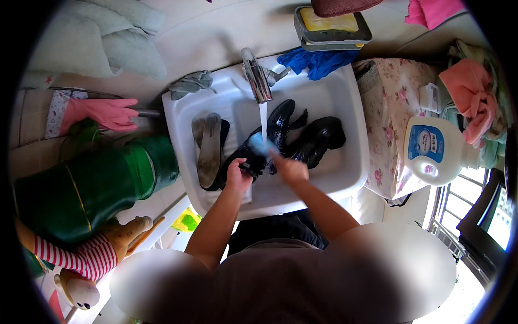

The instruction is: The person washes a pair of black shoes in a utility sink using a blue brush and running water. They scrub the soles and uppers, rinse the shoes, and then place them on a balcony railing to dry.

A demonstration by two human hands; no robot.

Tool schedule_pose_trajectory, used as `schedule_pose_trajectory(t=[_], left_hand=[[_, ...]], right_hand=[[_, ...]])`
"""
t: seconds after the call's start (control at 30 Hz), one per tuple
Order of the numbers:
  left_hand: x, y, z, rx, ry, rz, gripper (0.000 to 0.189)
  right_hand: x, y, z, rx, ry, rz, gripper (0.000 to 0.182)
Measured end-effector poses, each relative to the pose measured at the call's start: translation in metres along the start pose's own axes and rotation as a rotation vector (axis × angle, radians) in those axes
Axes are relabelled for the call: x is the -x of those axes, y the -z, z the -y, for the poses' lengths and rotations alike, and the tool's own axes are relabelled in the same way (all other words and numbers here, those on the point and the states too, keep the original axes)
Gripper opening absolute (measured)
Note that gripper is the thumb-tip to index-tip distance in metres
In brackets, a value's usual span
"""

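My left hand (239,177) grips the near end of a wet black shoe (253,152) in a white sink (323,186). A blurred light-blue brush or similar tool (261,143) is in my right hand (290,168), over the shoe and under the running water (263,121). The water falls from a chrome faucet (257,81). To the right in the basin lies another wet black item, apparently a shoe (319,139). Worn grey insoles (209,150) rest on the ribbed left side of the sink.
A grey cloth (191,84) and a blue cloth (317,62) lie on the sink's back rim, beneath a soap holder (336,40). Pink rubber gloves (101,114) hang at left above a green cylindrical object (97,182). A cleaning liquid jug (435,150) stands at right by a floral cover (392,121).
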State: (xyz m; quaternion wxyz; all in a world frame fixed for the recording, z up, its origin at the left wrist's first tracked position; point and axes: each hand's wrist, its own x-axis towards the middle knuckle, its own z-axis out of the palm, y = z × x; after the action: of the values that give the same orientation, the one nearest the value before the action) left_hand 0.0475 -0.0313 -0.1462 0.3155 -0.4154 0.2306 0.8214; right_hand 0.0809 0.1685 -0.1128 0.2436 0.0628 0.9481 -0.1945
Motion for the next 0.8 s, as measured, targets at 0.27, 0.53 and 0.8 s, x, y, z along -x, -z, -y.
schedule_pose_trajectory(t=[0.27,0.53,0.8], left_hand=[[0.012,-0.041,-0.009,0.143,0.139,0.061,0.043],[-0.011,-0.009,0.026,0.066,-0.053,-0.089,0.024],[-0.002,-0.015,0.031,-0.098,-0.045,-0.119,0.021]], right_hand=[[-0.001,0.017,-0.033,-0.762,-0.161,-0.405,0.038],[0.008,0.01,0.004,-0.257,0.218,0.003,0.04],[0.02,0.033,0.033,-0.357,0.073,0.212,0.036]])
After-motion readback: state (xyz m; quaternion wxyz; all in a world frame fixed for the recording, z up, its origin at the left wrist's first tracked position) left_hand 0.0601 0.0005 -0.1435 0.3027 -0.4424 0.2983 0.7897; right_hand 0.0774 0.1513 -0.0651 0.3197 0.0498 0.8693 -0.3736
